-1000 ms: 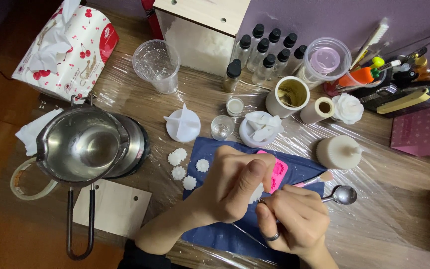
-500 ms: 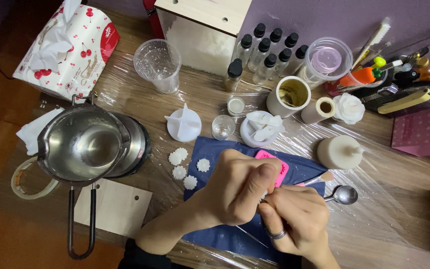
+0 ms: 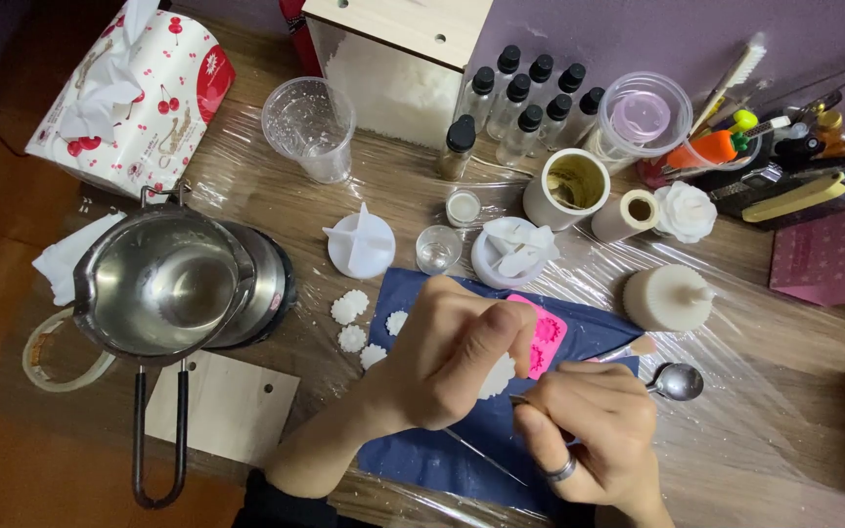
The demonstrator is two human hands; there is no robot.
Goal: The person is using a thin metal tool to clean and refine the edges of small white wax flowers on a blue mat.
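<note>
Progress looks partway: four white wax flowers lie off the blue mat's left edge, left hand pinching another flower over the pink mold, right hand closed on, I think, a thin pick.

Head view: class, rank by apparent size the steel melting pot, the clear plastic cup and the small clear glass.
1. Steel melting pot
2. Clear plastic cup
3. Small clear glass
</note>
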